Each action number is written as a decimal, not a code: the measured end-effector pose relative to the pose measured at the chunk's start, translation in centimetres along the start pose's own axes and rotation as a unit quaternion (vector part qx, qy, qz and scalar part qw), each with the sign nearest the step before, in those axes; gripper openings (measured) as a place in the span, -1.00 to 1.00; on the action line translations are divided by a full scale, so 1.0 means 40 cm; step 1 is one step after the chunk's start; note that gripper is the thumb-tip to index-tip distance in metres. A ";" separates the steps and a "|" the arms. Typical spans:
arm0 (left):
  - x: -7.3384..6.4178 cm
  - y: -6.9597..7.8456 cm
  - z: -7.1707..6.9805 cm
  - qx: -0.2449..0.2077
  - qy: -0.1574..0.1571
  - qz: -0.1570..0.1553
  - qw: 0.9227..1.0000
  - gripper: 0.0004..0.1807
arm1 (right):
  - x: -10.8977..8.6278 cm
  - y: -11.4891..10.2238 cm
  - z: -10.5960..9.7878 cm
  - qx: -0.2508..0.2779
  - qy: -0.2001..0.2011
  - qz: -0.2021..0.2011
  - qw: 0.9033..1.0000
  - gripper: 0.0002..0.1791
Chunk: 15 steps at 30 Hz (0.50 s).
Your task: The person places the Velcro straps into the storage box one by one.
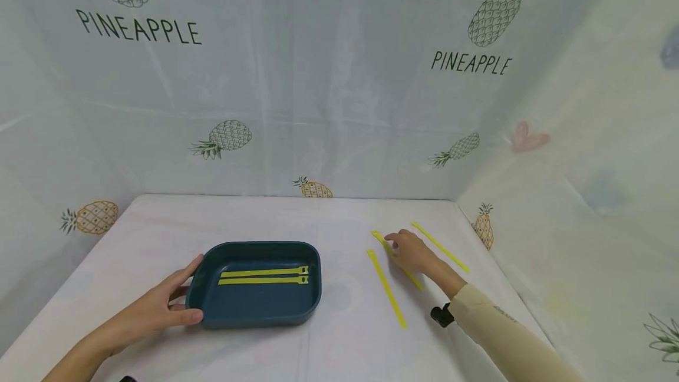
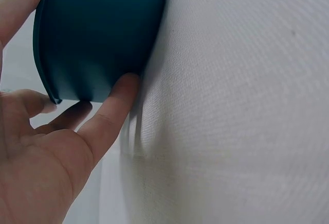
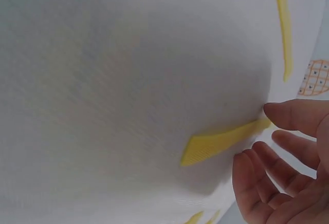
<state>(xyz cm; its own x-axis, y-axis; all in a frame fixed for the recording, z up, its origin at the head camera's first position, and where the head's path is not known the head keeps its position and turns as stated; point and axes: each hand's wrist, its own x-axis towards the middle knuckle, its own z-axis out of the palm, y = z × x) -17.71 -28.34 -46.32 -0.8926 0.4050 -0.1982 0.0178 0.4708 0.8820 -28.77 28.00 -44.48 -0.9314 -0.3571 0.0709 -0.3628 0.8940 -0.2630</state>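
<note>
My left hand (image 1: 156, 310) holds the left end of a dark teal tray (image 1: 254, 318), thumb at the near corner and fingers along the side and rim. Inside lie two yellow cable ties (image 1: 262, 280), side by side. Over on the right, my right hand (image 1: 412, 252) is above the middle of three yellow cable ties (image 1: 414, 279) lying on the table. In the right wrist view this tie (image 3: 218, 141) passes between thumb and fingers, which stand apart. Another tie (image 1: 388, 290) lies to its left, and one (image 1: 442, 247) to its right.
A white cloth covers the table (image 1: 339, 346). Pineapple-printed sheeting (image 1: 318, 87) rises behind the table and along both sides. A black wrist strap (image 1: 442, 315) shows at the right sleeve.
</note>
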 end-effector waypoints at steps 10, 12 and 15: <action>0.002 -0.001 0.001 0.000 0.003 0.001 1.000 0.16 | 0.014 0.013 0.011 -0.001 -0.006 -0.002 1.000 -0.62; 0.003 -0.003 0.002 -0.002 0.003 -0.003 1.000 0.16 | 0.017 0.012 0.012 0.000 -0.008 -0.008 1.000 -0.63; 0.003 -0.004 0.003 -0.004 0.002 0.000 1.000 0.16 | 0.020 0.012 0.015 0.000 -0.013 -0.012 1.000 -0.63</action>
<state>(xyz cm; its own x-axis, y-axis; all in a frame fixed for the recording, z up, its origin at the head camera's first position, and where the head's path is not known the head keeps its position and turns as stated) -17.75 -28.29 -46.54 -0.8944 0.4016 -0.1971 0.0134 0.4644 0.8855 -29.68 27.97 -45.10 -0.9209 -0.3862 0.0524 -0.3860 0.8849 -0.2609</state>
